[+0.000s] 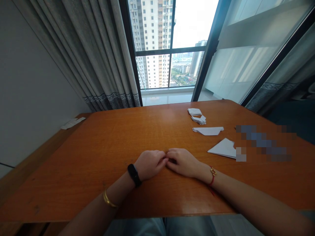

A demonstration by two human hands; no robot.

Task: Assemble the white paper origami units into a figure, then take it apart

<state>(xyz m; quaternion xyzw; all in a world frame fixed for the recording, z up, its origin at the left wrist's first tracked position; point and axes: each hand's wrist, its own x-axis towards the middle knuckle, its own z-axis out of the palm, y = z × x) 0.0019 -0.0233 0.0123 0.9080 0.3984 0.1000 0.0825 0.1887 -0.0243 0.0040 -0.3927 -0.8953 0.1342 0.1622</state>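
Observation:
My left hand point(150, 164) and my right hand point(183, 162) rest on the wooden table point(118, 141) near its front edge, with their fingertips meeting. Both are loosely curled, and nothing shows in either. Beyond my right hand, a white folded paper with a pointed corner point(223, 149) lies flat. Behind it is a long folded paper strip point(208, 131). Farther back sit a small bundle of folded white papers point(199, 120) and a squarish folded stack point(194, 111).
Some white paper point(73, 123) lies at the far left beside the wall. A blurred patch point(265, 142) covers part of the table's right side. Grey curtains point(98, 59) and a window point(169, 49) stand behind the table.

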